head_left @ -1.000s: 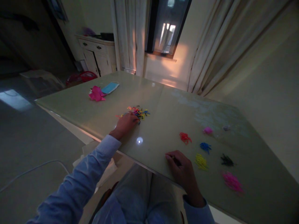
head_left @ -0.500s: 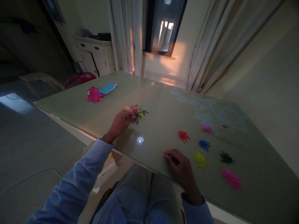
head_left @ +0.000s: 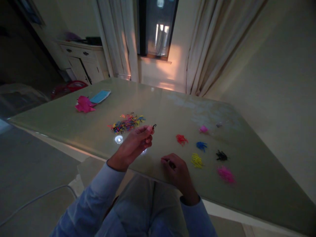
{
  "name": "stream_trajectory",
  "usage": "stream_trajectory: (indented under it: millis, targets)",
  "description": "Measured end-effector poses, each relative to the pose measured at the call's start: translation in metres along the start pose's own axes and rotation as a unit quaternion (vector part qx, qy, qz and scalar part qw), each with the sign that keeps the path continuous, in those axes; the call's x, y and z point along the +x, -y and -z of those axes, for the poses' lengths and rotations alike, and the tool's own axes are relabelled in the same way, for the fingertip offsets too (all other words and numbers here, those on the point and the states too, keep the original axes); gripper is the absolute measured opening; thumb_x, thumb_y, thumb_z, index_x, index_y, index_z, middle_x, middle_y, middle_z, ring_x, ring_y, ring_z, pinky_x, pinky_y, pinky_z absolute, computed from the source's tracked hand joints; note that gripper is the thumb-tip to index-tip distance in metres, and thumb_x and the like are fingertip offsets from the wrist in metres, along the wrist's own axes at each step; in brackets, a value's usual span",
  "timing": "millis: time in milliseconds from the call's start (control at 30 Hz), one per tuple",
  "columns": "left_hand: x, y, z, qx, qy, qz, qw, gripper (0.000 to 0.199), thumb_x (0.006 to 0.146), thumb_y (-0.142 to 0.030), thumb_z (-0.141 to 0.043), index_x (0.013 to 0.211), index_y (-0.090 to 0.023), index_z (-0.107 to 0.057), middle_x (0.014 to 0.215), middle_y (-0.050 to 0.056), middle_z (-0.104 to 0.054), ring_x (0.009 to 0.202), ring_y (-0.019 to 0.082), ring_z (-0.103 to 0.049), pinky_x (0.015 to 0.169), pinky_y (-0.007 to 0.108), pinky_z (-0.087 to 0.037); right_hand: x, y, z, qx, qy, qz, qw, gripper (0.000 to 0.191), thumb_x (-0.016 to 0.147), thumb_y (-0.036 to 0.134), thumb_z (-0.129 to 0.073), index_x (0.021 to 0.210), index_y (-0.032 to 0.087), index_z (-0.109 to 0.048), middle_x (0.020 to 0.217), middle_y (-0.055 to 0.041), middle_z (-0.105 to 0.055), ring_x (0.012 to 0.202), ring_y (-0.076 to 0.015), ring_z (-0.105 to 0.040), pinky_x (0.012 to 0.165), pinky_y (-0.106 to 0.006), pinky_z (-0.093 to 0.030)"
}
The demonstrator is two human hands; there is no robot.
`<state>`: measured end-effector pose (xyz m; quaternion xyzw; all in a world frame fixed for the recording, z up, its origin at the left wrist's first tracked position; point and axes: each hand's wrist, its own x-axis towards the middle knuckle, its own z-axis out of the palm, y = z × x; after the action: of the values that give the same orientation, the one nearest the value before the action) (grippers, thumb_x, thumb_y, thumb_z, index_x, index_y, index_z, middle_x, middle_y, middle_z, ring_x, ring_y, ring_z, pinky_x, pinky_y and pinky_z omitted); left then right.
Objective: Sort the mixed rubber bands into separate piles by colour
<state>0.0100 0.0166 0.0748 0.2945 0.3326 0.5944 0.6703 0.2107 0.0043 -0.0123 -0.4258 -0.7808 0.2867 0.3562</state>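
Pinched between the thumb and fingers of my left hand (head_left: 138, 141) is a small black rubber band (head_left: 154, 126), raised over the table. Behind that hand lies a mixed heap of coloured rubber bands (head_left: 127, 123). My right hand (head_left: 176, 168) rests closed by the table's near edge; whatever its curled fingers hold, if anything, is hidden. To its right are sorted piles: red bands (head_left: 182, 139), blue bands (head_left: 201, 146), yellow bands (head_left: 197, 160), black bands (head_left: 221, 155) and pink bands (head_left: 226, 174).
A crumpled pink wrapper (head_left: 85, 104) and a blue face mask (head_left: 100, 96) lie at the table's far left. A small pink piece (head_left: 203, 129) and a small greyish piece (head_left: 219, 125) sit behind the piles. The glossy table (head_left: 163, 108) reflects a lamp.
My left hand has lifted from the mixed heap and moved right with a black rubber band. My right hand stays closed by the table's edge. The view has turned slightly right.
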Motion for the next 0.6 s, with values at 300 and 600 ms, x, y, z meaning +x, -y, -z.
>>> stream_trajectory:
  millis: [300,600]
  targets:
    - [0.023,0.024,-0.053,0.087,0.042,0.011,0.995,0.029,0.068,-0.034,-0.082,0.08,-0.013,-0.066,0.063,-0.005,-0.05,0.049,0.003,-0.04,0.046,0.016,-0.031,0.0,0.003,-0.002,-0.029,0.012,-0.019,0.999,0.013,0.089,0.021,-0.058,0.087,0.02,-0.07,0.083,-0.0011,-0.068,0.066,-0.0105,-0.059,0.065,-0.021,-0.042]
    - [0.107,0.117,-0.165,0.561,0.234,-0.172,0.776,0.01,0.08,-0.019,-0.065,0.077,-0.014,-0.073,0.076,0.004,-0.071,0.068,0.012,-0.059,0.068,0.024,-0.046,-0.003,-0.009,-0.014,-0.199,0.085,-0.032,0.976,0.02,0.087,0.022,-0.058,0.102,0.021,-0.071,0.098,-0.0101,-0.074,0.095,-0.0242,-0.067,0.079,-0.032,-0.051]
